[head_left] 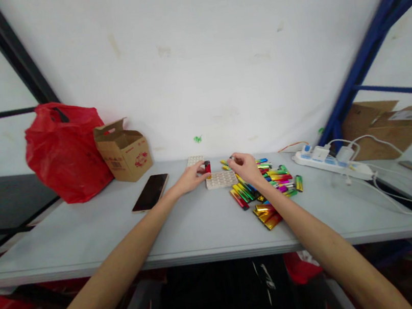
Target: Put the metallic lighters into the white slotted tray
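Observation:
My left hand (191, 178) grips a red lighter (207, 168) with a dark top, held upright at the left end of a pale tray (220, 179) with rows of round holes. Just right of that tray, my right hand (245, 167) is closed in a pinch. A small dark tip (231, 158) shows at its fingers; the rest of what it holds is hidden. Beneath and around the right wrist lies a loose pile of shiny lighters (243, 192) in gold, green, red, purple and blue. A second pale holed tray (195, 160) lies behind my left hand.
A phone (150, 192) lies left of my left forearm. Further left stand an open cardboard box (124, 154) and a red plastic bag (68, 154). On the right are a white power strip (331, 162) with loose cables and a flattened carton (384, 128). A wall backs the table.

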The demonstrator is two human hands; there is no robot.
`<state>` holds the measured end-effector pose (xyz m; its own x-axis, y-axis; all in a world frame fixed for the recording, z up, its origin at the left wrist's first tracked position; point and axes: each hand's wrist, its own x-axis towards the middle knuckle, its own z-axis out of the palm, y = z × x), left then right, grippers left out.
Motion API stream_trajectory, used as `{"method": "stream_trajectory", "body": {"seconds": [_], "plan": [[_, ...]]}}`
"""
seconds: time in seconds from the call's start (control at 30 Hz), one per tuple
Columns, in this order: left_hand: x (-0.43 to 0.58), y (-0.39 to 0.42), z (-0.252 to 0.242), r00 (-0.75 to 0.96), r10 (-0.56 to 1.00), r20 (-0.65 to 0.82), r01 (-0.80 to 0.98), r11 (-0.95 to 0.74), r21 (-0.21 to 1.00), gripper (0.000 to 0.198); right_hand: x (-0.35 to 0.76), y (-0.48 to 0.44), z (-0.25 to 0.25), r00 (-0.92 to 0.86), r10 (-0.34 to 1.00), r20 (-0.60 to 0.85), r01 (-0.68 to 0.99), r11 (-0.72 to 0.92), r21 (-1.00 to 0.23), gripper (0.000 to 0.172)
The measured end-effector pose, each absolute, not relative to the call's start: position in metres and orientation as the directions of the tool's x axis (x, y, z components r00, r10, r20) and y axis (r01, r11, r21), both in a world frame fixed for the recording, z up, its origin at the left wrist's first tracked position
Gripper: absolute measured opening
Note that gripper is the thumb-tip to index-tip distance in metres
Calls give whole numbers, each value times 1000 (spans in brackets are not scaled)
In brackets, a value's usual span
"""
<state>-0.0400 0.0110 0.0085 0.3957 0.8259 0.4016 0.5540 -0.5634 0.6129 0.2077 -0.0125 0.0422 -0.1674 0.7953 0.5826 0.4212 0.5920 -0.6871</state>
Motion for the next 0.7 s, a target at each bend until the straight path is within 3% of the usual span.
{"method": "stream_trajectory", "body": {"seconds": [0.13,0.27,0.4,0.5,0.6,0.7], "plan": [[-39,7,11,395,821,411,571,-570,590,61,207,-12,40,-224,802,554,354,597,-720,43],[-37,5,14,318,793,520,559,-599,573,68,204,-6,34,-308,806,505,215,577,-788,48],[-34,0,25,210,705,678,577,-649,496,50,205,-1,32,-234,751,618,288,661,-693,45],[-31,-6,35,147,642,752,608,-658,444,32,208,3,31,-207,759,617,333,648,-685,42],[-26,-13,41,106,651,752,590,-650,479,21,210,6,28,-187,800,570,296,600,-744,41],[-21,-18,44,104,709,697,545,-627,557,25,210,8,25,-187,813,552,249,582,-774,42]]}}
